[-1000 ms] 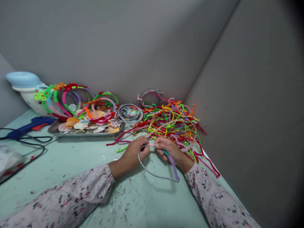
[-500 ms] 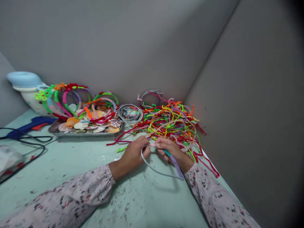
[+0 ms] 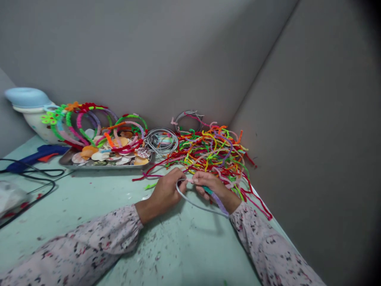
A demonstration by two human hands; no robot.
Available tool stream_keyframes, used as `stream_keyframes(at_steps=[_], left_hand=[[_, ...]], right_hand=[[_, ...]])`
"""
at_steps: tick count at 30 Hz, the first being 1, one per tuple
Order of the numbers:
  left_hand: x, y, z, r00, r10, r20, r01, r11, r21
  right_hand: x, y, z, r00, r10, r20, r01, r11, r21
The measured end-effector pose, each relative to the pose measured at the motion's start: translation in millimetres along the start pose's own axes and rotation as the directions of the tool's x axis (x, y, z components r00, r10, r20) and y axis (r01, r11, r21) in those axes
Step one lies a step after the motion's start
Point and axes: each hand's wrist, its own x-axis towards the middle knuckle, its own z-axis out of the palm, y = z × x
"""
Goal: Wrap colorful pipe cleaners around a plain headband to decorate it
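Note:
A grey wire hoop hangs between my hands above the table, with purple and teal fuzzy wrapping along its right part. My left hand is closed on the hoop's upper left end. My right hand pinches a short pink fuzzy stem that spans the small gap between the fingertips. The wrapped part of the hoop runs under my right palm. Just behind both hands lies a heap of coloured pipe cleaners.
A metal tray of shells and colourful fuzzy hoops stands at the back left. Beside it are coiled grey wires, a blue glue gun with black cable, and a pot with a light blue top. A grey wall rises behind.
The view has shifted slightly. The lower curve of the hoop has risen a little, while both hands keep nearly the same grip.

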Motion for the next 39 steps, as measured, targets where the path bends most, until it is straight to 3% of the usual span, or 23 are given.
stream_keyframes(at_steps=[18,31,35,39], left_hand=[[-2.7,0.5,-2.7,0.987,0.147,0.061,-0.151,0.986,0.066],[-6.7,2.6,-4.0,0.964,0.237,0.124,-0.261,0.933,0.249],[-5.8,2.4,-1.4,0.974,0.219,0.051,-0.225,0.948,0.224],[-5.4,9.7,-2.1,0.961,0.246,-0.124,-0.217,0.954,0.208]], right_hand=[[-4.5,-0.9,-8.6,0.994,0.054,0.095,-0.058,0.997,0.043],[-10.0,-5.9,-8.4,0.991,0.061,0.123,-0.062,0.998,0.008],[-9.8,-4.2,-5.7,0.997,0.007,0.083,-0.007,1.000,0.001],[-7.6,-0.4,-1.0,0.994,-0.080,0.074,0.074,0.994,0.086]])
